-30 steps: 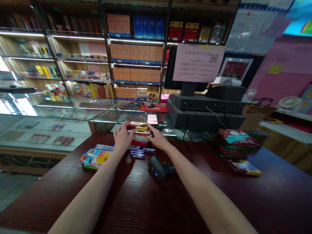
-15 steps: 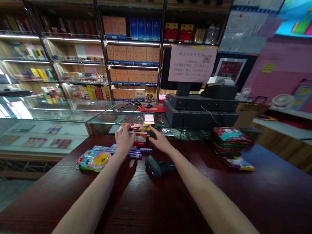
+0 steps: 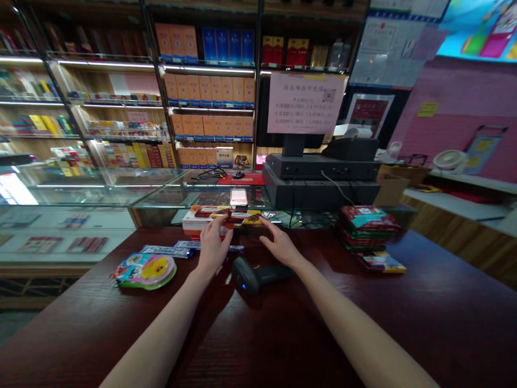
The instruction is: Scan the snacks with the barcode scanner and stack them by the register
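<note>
Several flat snack packets, red ones [image 3: 208, 211] and a yellow one [image 3: 251, 217], lie on top of a white-and-orange box [image 3: 194, 222]. My left hand [image 3: 215, 245] is in front of this pile, fingers stretched forward and apart, the fingertips at the red packets. With its index finger extended, my right hand [image 3: 283, 247] reaches the right end of the yellow packet; the thumb is spread. Neither hand is wrapped round anything. Between my forearms lies a black barcode scanner [image 3: 247, 279] with a blue light. Slim blue-and-white packets [image 3: 167, 250] lie left of my left hand, partly hidden by it.
A colourful blister-packed item [image 3: 149, 270] lies on the dark wooden counter [image 3: 258, 345] at left. A stack of red packets [image 3: 368, 222] stands at right. Behind are a glass display case [image 3: 157, 195], a cash register [image 3: 319, 180] with a paper sign, and stocked shelves.
The view has turned a little to the right. My left hand has shifted from the box's left end toward its middle, uncovering that end. My right hand stays near the packets' right end.
</note>
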### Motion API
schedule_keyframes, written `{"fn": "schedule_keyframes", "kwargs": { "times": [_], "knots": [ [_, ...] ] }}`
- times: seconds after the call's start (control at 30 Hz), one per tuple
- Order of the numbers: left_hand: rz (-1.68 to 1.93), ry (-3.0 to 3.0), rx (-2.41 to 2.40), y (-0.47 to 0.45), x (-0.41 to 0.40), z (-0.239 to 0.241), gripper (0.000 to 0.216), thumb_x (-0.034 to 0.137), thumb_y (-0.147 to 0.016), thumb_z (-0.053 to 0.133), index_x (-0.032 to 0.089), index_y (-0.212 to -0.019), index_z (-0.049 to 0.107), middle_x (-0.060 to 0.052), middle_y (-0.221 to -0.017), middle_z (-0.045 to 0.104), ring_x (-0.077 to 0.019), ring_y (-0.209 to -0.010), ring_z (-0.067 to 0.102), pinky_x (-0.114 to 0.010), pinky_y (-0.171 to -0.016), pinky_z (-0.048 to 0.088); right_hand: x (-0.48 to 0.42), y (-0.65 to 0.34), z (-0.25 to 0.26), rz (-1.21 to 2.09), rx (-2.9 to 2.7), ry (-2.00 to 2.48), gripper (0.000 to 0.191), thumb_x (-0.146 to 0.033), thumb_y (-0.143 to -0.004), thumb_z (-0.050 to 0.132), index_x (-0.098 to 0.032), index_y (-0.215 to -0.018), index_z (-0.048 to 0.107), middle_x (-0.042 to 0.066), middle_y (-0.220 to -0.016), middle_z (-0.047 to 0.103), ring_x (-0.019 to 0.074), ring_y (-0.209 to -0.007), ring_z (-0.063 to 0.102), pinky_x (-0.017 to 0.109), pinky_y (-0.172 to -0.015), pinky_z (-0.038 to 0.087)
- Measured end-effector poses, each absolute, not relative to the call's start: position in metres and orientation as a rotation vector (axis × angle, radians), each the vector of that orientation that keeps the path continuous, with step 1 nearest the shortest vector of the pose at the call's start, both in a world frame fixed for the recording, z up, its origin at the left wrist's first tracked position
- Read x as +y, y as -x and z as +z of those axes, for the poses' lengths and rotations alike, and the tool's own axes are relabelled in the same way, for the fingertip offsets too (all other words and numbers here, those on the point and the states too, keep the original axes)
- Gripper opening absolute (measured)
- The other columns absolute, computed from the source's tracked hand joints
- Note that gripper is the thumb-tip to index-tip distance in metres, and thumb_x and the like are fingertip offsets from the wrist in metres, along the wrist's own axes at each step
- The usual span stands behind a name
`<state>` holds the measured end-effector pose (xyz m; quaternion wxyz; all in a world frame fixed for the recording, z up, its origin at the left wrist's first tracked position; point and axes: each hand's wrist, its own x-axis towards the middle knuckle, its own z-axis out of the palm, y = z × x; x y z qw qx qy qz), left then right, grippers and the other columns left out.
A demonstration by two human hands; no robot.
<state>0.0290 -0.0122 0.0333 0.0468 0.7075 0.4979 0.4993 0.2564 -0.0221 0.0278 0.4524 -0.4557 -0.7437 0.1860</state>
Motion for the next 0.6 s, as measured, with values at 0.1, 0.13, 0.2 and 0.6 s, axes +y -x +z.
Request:
{"fn": "schedule_keyframes", "kwargs": {
  "times": [0.1, 0.13, 0.2, 0.6],
  "knots": [
    [1.523, -2.114, 1.406, -0.031, -0.014, 0.028, 0.042, 0.022, -0.088, 0.058, 0.022, -0.130, 0.057, -0.008, -0.125, 0.068, -0.0263, -0.119, 0.061, -0.048, -0.107, 0.042, -0.031, -0.268, 0.021, 0.438, -1.849, 1.085, 0.064, -0.017, -0.086, 0.057, -0.029, -0.148, 0.048, 0.004, -0.152, 0.051, 0.0215, -0.142, 0.046, 0.046, -0.122, 0.031],
    [1.523, -2.111, 1.376, -0.032, -0.014, 0.027, 0.040, 0.022, -0.088, 0.058, 0.022, -0.129, 0.058, -0.008, -0.125, 0.069, -0.0256, -0.119, 0.061, -0.047, -0.107, 0.043, -0.034, -0.271, 0.019, 0.427, -1.850, 1.082, 0.064, -0.017, -0.086, 0.057, -0.029, -0.148, 0.048, 0.004, -0.152, 0.051, 0.0214, -0.142, 0.045, 0.046, -0.122, 0.031],
    [1.527, -2.108, 1.344, -0.033, -0.016, 0.024, 0.037, 0.022, -0.088, 0.058, 0.022, -0.125, 0.060, -0.007, -0.123, 0.069, -0.0248, -0.119, 0.062, -0.047, -0.108, 0.044, -0.039, -0.276, 0.016, 0.404, -1.855, 1.084, 0.064, -0.016, -0.086, 0.056, -0.030, -0.148, 0.048, 0.004, -0.152, 0.050, 0.0215, -0.143, 0.044, 0.046, -0.123, 0.030],
    [1.472, -1.917, 1.096, -0.036, -0.029, 0.012, 0.030, 0.029, -0.087, 0.062, 0.023, -0.117, 0.064, -0.004, -0.116, 0.074, -0.0201, -0.111, 0.070, -0.041, -0.105, 0.052, -0.063, -0.288, 0.005, 0.203, -1.795, 1.085, 0.048, -0.021, -0.096, 0.050, -0.030, -0.143, 0.054, 0.005, -0.145, 0.058, 0.0218, -0.139, 0.049, 0.047, -0.119, 0.038]
  ]
}}
